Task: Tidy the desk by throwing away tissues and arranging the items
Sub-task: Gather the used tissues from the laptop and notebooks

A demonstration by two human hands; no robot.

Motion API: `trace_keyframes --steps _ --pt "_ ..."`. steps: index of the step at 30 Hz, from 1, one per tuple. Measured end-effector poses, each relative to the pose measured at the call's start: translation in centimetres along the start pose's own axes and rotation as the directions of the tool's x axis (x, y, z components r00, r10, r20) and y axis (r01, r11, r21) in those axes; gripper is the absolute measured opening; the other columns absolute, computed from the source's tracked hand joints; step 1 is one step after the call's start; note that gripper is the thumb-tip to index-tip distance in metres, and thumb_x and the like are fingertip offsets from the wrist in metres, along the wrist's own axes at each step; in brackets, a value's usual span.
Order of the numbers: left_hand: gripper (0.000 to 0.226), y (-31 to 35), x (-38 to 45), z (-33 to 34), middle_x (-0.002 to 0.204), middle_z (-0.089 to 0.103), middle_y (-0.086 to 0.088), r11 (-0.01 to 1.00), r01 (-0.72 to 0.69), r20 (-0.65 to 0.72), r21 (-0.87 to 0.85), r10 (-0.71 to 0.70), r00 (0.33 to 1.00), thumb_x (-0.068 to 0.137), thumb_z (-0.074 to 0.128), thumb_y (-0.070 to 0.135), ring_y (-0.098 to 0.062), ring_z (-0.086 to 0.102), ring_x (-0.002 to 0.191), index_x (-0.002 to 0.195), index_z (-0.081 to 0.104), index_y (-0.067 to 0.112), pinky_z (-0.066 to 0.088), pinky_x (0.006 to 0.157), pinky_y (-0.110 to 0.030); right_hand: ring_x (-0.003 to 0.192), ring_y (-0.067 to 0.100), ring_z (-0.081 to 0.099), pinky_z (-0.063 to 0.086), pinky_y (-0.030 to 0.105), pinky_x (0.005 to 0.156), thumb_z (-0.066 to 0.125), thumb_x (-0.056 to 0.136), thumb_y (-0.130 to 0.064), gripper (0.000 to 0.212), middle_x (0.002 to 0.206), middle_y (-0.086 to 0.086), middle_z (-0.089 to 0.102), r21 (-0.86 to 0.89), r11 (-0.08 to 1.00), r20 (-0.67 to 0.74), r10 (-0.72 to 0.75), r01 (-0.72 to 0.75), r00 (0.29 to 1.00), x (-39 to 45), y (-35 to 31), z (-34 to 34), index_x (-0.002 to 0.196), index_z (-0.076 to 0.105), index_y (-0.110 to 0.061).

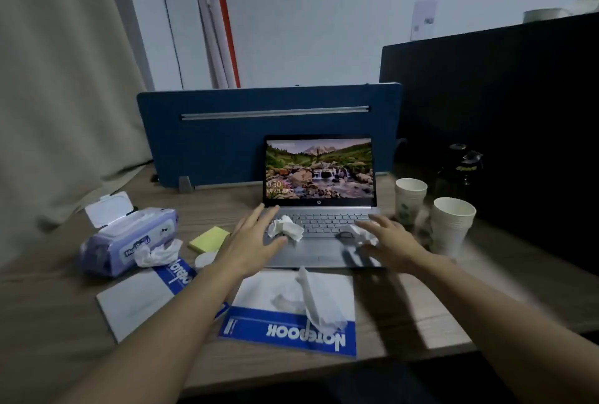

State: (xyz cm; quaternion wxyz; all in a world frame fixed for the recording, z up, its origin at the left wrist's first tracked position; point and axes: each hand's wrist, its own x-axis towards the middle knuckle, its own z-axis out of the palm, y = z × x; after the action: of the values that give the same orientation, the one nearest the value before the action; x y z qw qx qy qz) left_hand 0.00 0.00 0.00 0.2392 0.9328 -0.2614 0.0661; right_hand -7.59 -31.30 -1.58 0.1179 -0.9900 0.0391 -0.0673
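An open laptop (319, 173) stands mid-desk with two crumpled tissues on its keyboard. My left hand (251, 241) is spread open just left of one tissue (287, 228), fingertips beside it. My right hand (393, 241) is open over the other tissue (361, 232), partly hiding it. A long twisted tissue (316, 301) lies on the near notebook (288, 335). Another tissue (158, 253) rests against the purple wet-wipes pack (129, 240), whose lid is up. A second notebook (139, 296) lies at the left, partly under my left forearm.
A yellow sticky-note pad (209, 238) and a small white round thing (205, 260) lie left of the laptop. Two paper cups (410, 198) (450, 224) and a dark bottle (458, 170) stand at the right. A blue divider (227, 134) backs the desk (64, 322).
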Motion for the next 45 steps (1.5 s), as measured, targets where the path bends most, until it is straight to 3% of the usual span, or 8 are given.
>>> trace_keyframes --steps 3,8,19,26,30,37,41,45 --pt "0.069 -0.7 1.7 0.7 0.166 0.011 0.010 1.000 0.007 0.052 -0.005 -0.007 0.999 0.092 0.051 0.059 -0.022 0.017 0.150 0.152 0.021 0.046 0.027 0.115 -0.044 0.136 0.034 0.037 0.035 0.047 0.109 0.058 0.092 -0.037 0.055 0.156 0.005 0.031 0.017 0.999 0.043 -0.036 0.035 0.998 1.4 0.0 0.6 0.144 0.040 -0.036" --pt "0.067 -2.1 3.9 2.1 0.165 0.014 0.008 0.998 0.027 0.071 -0.057 -0.023 0.997 0.091 0.053 0.059 -0.024 0.021 0.149 0.151 0.028 0.044 0.028 0.115 -0.043 0.112 0.027 0.058 0.045 0.039 0.096 0.051 0.089 -0.011 0.032 0.121 0.009 0.063 0.011 0.990 0.071 -0.143 0.143 0.987 3.0 -0.1 0.8 0.112 0.071 -0.022" --pt "0.067 -6.3 5.0 0.0 0.166 0.014 0.007 0.998 0.059 0.030 -0.037 -0.058 0.998 0.092 0.046 0.063 -0.025 0.019 0.150 0.152 0.028 0.040 0.025 0.117 -0.045 0.095 0.025 0.063 0.050 0.032 0.081 0.055 0.090 0.001 0.028 0.110 0.008 0.065 0.194 0.946 -0.280 -0.201 0.260 0.939 7.2 -4.8 1.3 0.109 0.071 -0.012" --pt "0.061 -10.6 1.3 -3.2 0.163 0.025 0.004 0.990 0.119 -0.014 0.071 -0.118 0.993 0.094 0.048 0.057 -0.025 0.026 0.147 0.150 0.032 0.038 0.029 0.115 -0.053 0.108 0.027 0.053 0.044 0.030 0.085 0.057 0.091 -0.012 0.034 0.123 0.008 0.054 0.196 0.897 -0.232 -0.349 0.395 0.908 9.9 -12.7 3.1 0.125 0.058 -0.018" --pt "0.057 -12.4 -1.1 -4.4 0.152 0.042 0.007 0.988 0.132 -0.067 0.081 -0.127 0.990 0.091 0.049 0.056 -0.022 0.039 0.138 0.144 0.043 0.035 0.035 0.110 -0.047 0.121 0.029 0.044 0.042 0.041 0.096 0.057 0.090 -0.039 0.047 0.138 0.004 0.044 0.109 0.946 0.003 -0.308 0.306 0.951 10.4 -14.1 4.9 0.135 0.047 -0.030" --pt "0.058 -15.7 -5.3 -5.9 0.148 0.048 0.007 0.970 0.208 -0.096 0.129 -0.197 0.976 0.087 0.064 0.046 -0.015 0.043 0.133 0.141 0.044 0.035 0.042 0.106 -0.039 0.113 0.027 0.046 0.036 0.039 0.097 0.049 0.093 -0.043 0.032 0.132 0.003 0.050 -0.002 0.943 0.039 -0.334 0.334 0.942 10.3 -14.7 6.1 0.116 0.063 -0.025" --pt "0.064 -16.3 -6.1 -5.8 0.155 0.036 0.010 0.901 0.264 -0.066 0.344 -0.257 0.964 0.088 0.058 0.050 -0.018 0.034 0.141 0.146 0.032 0.042 0.032 0.112 -0.049 0.116 0.016 0.045 0.036 0.038 0.096 0.043 0.093 -0.048 0.035 0.117 -0.003 0.059 -0.154 0.903 0.090 -0.390 0.400 0.916 10.3 -14.7 5.5 0.106 0.066 -0.025" --pt "0.063 -16.8 -6.0 -5.1 0.155 0.036 0.005 0.885 0.327 -0.018 0.330 -0.341 0.940 0.090 0.059 0.045 -0.021 0.036 0.140 0.148 0.034 0.035 0.038 0.111 -0.048 0.106 0.018 0.049 0.039 0.039 0.094 0.046 0.094 -0.047 0.030 0.116 -0.003 0.055 -0.087 0.932 0.067 -0.346 0.351 0.936 9.2 -14.0 5.2 0.102 0.066 -0.026"
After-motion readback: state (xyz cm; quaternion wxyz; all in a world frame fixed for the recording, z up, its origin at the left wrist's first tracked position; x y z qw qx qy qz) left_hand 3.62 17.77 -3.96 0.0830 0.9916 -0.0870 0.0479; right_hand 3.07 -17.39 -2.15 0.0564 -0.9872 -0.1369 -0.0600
